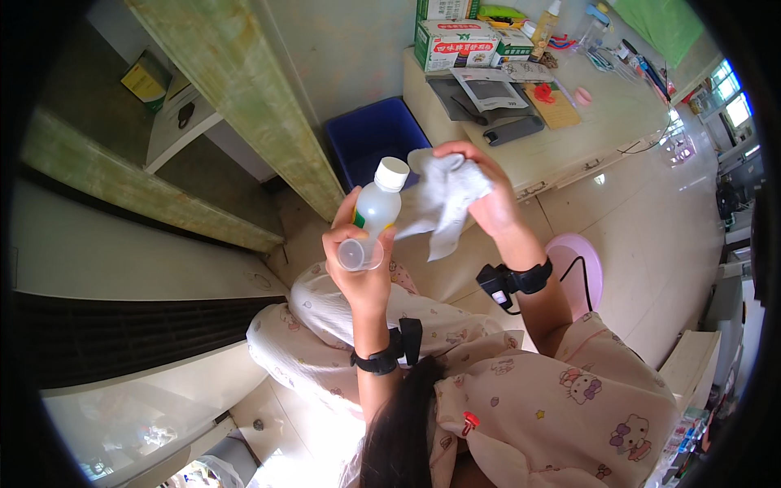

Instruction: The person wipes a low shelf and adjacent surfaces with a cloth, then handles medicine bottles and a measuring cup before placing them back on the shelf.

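Note:
My left hand (pixel 360 268) grips a translucent plastic bottle (pixel 381 201) with a white screw cap. The same hand also holds a small clear plastic cup (pixel 360 254) against the lower part of the bottle, its round end towards me. A green and yellow label shows partly between my fingers. To the right, my right hand (pixel 488 189) clasps a crumpled light-grey cloth (pixel 448 195). The cloth hangs down from my fingers, close beside the bottle; whether they touch I cannot tell.
A blue plastic bin (pixel 378 131) stands on the floor beyond my hands. The cabinet top (pixel 622 122) carries medicine boxes (pixel 457 46), a dark eyeglass case (pixel 514 130) and a pump bottle (pixel 545 30). A pink stool (pixel 573 274) is beside my right arm. Open shelves (pixel 183 131) lie left.

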### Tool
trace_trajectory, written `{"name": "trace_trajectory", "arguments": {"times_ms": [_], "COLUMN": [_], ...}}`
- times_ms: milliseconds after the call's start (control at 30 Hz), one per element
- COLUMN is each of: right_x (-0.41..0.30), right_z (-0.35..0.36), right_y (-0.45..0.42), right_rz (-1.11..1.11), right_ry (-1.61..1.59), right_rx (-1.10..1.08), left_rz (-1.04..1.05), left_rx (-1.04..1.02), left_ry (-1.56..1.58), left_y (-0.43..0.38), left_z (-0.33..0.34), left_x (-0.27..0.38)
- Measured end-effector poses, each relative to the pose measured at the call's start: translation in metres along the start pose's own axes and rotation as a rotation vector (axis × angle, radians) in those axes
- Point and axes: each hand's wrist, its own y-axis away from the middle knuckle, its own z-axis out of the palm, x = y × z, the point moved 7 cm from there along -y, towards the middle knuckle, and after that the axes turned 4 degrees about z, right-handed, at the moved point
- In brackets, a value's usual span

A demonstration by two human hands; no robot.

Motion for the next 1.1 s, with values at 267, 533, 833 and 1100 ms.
{"name": "trace_trajectory", "arguments": {"times_ms": [267, 533, 833, 1100], "right_x": [-0.034, -0.001, 0.024, 0.011], "right_z": [0.034, 0.028, -0.008, 0.016], "right_y": [0.014, 0.006, 0.002, 0.013], "right_rz": [-0.302, -0.178, -0.283, -0.256], "right_ry": [0.486, 0.274, 0.162, 0.234], "right_rx": [0.020, 0.241, 0.452, 0.347], "left_rz": [0.395, 0.526, 0.519, 0.574], "left_rx": [-0.104, -0.124, -0.191, -0.203], "left_ry": [-0.555, -0.656, -0.657, -0.696], "left_y": [-0.001, 0.006, 0.015, 0.015], "left_z": [0.024, 0.036, 0.044, 0.045], "left_x": [0.040, 0.043, 0.031, 0.032]}}
